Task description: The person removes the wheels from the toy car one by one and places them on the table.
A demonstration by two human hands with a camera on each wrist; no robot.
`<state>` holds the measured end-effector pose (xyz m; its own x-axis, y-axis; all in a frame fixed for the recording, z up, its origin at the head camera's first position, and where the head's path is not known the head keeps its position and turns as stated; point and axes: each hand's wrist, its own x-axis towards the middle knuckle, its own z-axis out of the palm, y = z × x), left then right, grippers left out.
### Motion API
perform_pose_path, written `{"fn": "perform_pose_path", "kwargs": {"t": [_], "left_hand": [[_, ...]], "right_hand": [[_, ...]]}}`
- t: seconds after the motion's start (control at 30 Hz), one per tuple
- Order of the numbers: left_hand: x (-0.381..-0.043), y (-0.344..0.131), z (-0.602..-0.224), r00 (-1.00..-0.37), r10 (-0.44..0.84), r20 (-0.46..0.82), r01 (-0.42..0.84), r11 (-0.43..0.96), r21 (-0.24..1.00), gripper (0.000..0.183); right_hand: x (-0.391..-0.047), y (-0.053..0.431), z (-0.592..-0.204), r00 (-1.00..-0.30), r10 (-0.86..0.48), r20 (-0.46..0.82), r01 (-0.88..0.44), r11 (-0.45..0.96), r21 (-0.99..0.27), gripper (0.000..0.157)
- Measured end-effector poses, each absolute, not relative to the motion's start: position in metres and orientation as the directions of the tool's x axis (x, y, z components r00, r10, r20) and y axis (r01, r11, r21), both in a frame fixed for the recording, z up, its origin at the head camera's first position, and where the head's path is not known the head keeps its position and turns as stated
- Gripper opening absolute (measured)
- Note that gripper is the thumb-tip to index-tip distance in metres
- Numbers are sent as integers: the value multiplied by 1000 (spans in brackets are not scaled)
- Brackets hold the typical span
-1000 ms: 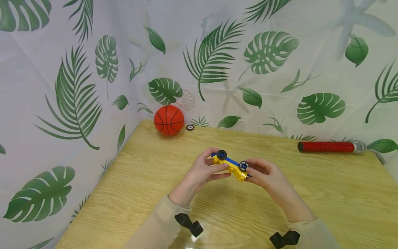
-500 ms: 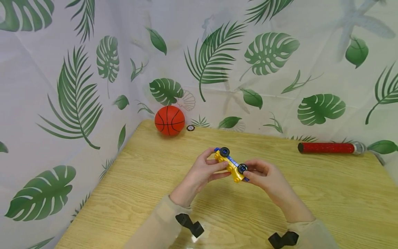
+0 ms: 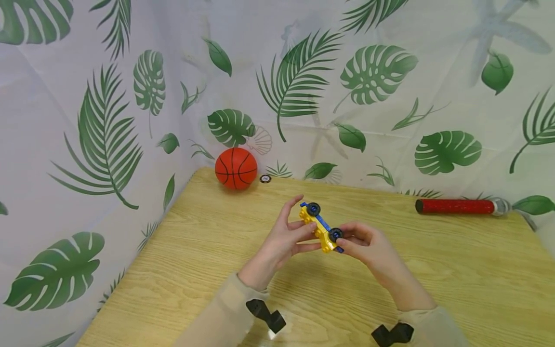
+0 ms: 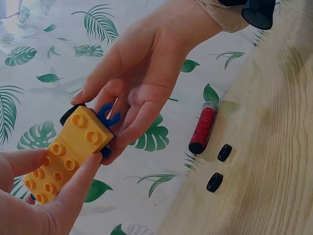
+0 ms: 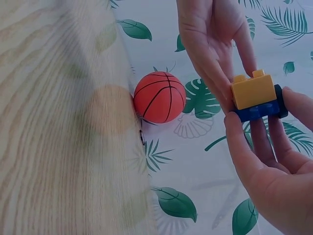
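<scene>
The left hand [image 3: 286, 236] clamps the middle of a yellow-and-blue toy car [image 3: 323, 235], the right hand [image 3: 375, 248] pinches its lower end; it tilts above the table [image 3: 173, 260], well apart from the left and far edges; beyond, a red microphone [image 3: 459, 206], ball [image 3: 236, 168] and small disc [image 3: 265, 179] line the back; only the left wrist view shows two black rings [image 4: 214, 182].

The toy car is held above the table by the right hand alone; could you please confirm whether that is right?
Not by the right hand alone: the left hand grips the toy car above the table too, as the head view shows.
</scene>
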<state>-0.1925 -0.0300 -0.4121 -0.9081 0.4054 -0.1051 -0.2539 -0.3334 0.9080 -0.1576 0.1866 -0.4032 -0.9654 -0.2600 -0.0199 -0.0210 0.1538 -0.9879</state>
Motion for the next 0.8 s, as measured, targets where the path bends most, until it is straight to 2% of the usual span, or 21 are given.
{"fn": "perform_pose_path", "kwargs": {"t": [0.27, 0.53, 0.8], "left_hand": [[-193, -29, -413, -902, 418, -107, -238, -276, 931, 52], [-192, -28, -411, -896, 427, -120, -244, -249, 937, 62], [-192, -27, -411, -903, 412, -124, -241, -246, 939, 62]], "right_hand": [[-157, 187, -401, -963, -267, -45, -10, 201, -980, 39], [-155, 186, -400, -956, -293, -30, -36, 217, -976, 41], [-155, 186, -400, -955, -296, -35, -34, 224, -974, 42]]}}
